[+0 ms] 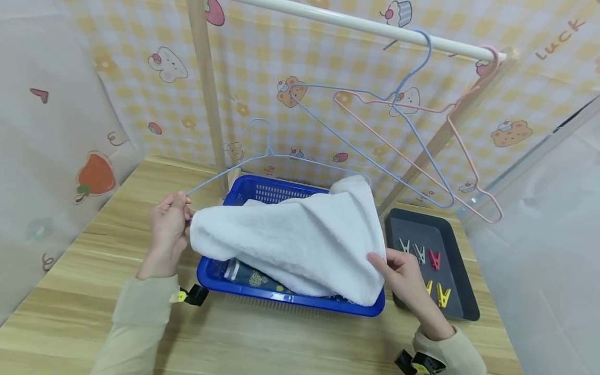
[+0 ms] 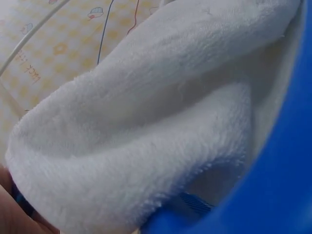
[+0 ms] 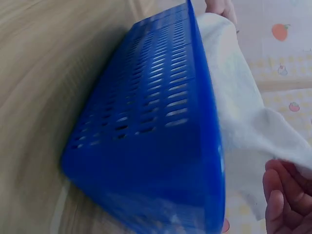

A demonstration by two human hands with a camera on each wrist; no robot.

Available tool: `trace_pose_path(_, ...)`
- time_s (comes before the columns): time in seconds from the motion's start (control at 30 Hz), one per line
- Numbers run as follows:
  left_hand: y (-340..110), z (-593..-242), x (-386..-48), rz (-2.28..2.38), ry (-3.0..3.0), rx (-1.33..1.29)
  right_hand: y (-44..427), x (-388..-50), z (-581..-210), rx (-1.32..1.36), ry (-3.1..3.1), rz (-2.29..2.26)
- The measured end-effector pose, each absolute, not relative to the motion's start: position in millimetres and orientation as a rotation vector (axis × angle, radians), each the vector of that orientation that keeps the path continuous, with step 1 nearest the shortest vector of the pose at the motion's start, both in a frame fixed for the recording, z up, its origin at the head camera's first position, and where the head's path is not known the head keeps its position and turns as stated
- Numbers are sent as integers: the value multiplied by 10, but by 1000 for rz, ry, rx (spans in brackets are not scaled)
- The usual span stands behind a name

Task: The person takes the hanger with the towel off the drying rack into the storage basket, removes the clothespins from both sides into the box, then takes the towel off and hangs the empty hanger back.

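Observation:
A white towel point(image 1: 290, 234) is stretched above a blue plastic basket point(image 1: 211, 284), its lower folds reaching into it. My left hand point(image 1: 169, 224) pinches the left end of a light-blue wire hanger point(image 1: 300, 158); the towel's left end lies against those fingers, and whether they grip it too is hidden. The hanger's lower part is behind the towel, its hook free of the rail. My right hand point(image 1: 405, 273) pinches the towel's right edge between thumb and fingers, right of the basket. In the right wrist view, the curled fingers point(image 3: 282, 190) hold the white cloth.
A white rail point(image 1: 347, 21) on wooden posts carries a blue hanger point(image 1: 424, 140) and a pink hanger point(image 1: 469, 151). At right, a dark grey tray point(image 1: 461, 281) holds several clothespins point(image 1: 434, 260). A dark printed cloth point(image 1: 255, 276) lies in the basket under the towel.

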State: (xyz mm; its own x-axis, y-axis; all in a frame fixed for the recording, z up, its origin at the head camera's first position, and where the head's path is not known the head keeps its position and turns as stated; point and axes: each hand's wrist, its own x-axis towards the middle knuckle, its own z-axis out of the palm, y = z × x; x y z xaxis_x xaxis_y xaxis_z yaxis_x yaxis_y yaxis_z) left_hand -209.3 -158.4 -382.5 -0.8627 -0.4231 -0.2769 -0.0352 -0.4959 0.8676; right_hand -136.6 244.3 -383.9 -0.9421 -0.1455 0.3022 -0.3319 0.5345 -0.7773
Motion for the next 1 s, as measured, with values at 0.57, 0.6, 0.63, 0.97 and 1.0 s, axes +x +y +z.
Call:
trace_pose_path(0.57,-1534,-3796,-2020,-2478,-1617,535,2416,-1690,-3698,-53,-2561,1560)
trace_pose_path(0.6,-1527,-3796,-2027,-2479,-1583,555,2417,-1669,-3715,-6,-2565,1531)
trace_pose_path(0.63,-1521,-3795,-2036,-2475,-1552,574,2420,-1639,-3734,44,-2569,1503)
trace_pose_path(0.97,-1520,-3774,-2082,-2452,-1422,621,2511,-1399,-3917,602,-2529,1399)
trace_pose_path(1.0,-1515,-3772,-2082,-2455,-1425,621,2524,-1401,-3914,683,-2533,1396)
